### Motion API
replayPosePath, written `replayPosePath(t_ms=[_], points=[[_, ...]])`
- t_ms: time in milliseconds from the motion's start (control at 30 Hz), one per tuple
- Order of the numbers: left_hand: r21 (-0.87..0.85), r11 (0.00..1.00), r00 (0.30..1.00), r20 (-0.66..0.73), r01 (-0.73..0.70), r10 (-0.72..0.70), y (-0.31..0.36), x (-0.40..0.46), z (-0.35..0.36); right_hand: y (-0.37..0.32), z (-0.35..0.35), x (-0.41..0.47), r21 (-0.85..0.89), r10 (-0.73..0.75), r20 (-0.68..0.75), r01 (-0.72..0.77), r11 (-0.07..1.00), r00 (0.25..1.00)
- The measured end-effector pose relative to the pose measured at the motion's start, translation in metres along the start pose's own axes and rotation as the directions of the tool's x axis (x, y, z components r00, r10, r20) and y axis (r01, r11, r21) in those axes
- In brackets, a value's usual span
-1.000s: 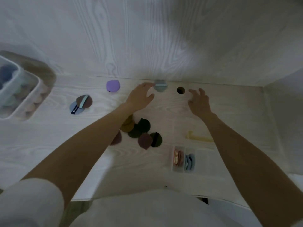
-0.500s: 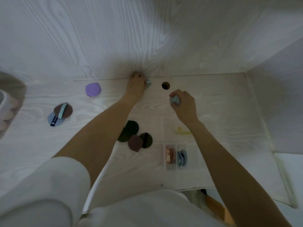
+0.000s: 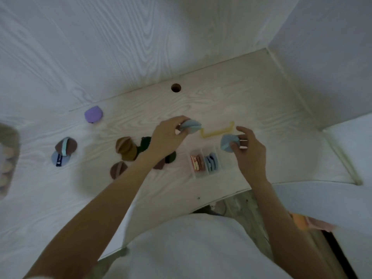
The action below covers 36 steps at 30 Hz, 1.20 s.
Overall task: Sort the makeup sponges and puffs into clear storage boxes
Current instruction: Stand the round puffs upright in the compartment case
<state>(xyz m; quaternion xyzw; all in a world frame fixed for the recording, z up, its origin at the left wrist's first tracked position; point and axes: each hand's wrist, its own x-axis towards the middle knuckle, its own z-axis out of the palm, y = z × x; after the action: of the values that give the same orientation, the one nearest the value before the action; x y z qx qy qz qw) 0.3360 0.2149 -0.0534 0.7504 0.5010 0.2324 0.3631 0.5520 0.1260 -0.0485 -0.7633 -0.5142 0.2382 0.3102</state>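
Note:
My left hand [image 3: 168, 135] pinches a pale blue puff [image 3: 191, 126] above the desk. My right hand [image 3: 249, 152] holds a second blue puff [image 3: 228, 144] just right of a small clear divided box [image 3: 207, 164], which stands pink-red puffs [image 3: 196, 162] and blue puffs [image 3: 211, 162] on edge. Loose on the desk lie a purple puff [image 3: 93, 114], a brown puff with a blue strap [image 3: 66, 147] over a blue one [image 3: 58, 159], ochre-brown puffs [image 3: 125, 149], a brown puff [image 3: 118, 169] and dark green ones [image 3: 145, 143], partly hidden by my left arm.
A larger clear box [image 3: 6, 164] with beige sponges sits at the far left edge. A yellow strip [image 3: 218, 132] lies behind the small box. A round cable hole [image 3: 176, 87] is near the back wall. The desk's front edge [image 3: 221, 198] is close to my body.
Both hands came back from the rear of the desk toward the small box, each holding a blue puff. The view shifted, so the desk appears tilted.

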Motion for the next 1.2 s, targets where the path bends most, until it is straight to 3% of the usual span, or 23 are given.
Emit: replayPosePath(t_ms=[100,167,333,400,600,733,933,1100,1200], points=[[0.013,0.984,0.982,0.074,-0.178,0.176,0.027,-0.012,0.029,0.019,-0.018,-0.02,0.05,0.108,-0.075,-0.105,0.993,0.991],[0.108,0.927,0.927,0.153,-0.36,0.342,0.036,-0.009,0.047,0.027,-0.027,-0.032,0.106,0.157,-0.108,-0.146,0.984,0.982],[0.359,0.625,0.719,0.406,-0.693,0.563,0.037,0.007,0.075,0.031,-0.035,-0.05,0.206,0.199,-0.167,-0.164,0.965,0.966],[0.392,0.571,0.691,0.463,-0.721,0.555,0.037,0.009,0.077,0.03,-0.032,-0.051,0.234,0.202,-0.177,-0.158,0.959,0.963],[0.347,0.572,0.64,0.619,-0.743,0.456,0.03,0.014,0.069,0.022,-0.015,-0.048,0.273,0.189,-0.26,-0.115,0.955,0.947],[0.38,0.545,0.645,0.613,-0.747,0.456,0.021,0.007,0.064,0.013,-0.003,-0.05,0.237,0.138,-0.262,-0.075,0.969,0.955],[0.406,0.592,0.707,0.526,-0.697,0.473,0.016,-0.005,0.065,0.013,0.02,-0.049,-0.033,-0.004,-0.294,-0.006,0.999,0.956],[0.413,0.618,0.736,0.487,-0.669,0.471,0.009,-0.006,0.067,0.022,0.041,-0.045,-0.354,-0.107,-0.249,0.012,0.935,0.963],[0.408,0.611,0.728,0.485,-0.678,0.485,0.009,-0.005,0.068,0.029,0.044,-0.047,-0.359,-0.113,-0.253,0.016,0.933,0.961]])
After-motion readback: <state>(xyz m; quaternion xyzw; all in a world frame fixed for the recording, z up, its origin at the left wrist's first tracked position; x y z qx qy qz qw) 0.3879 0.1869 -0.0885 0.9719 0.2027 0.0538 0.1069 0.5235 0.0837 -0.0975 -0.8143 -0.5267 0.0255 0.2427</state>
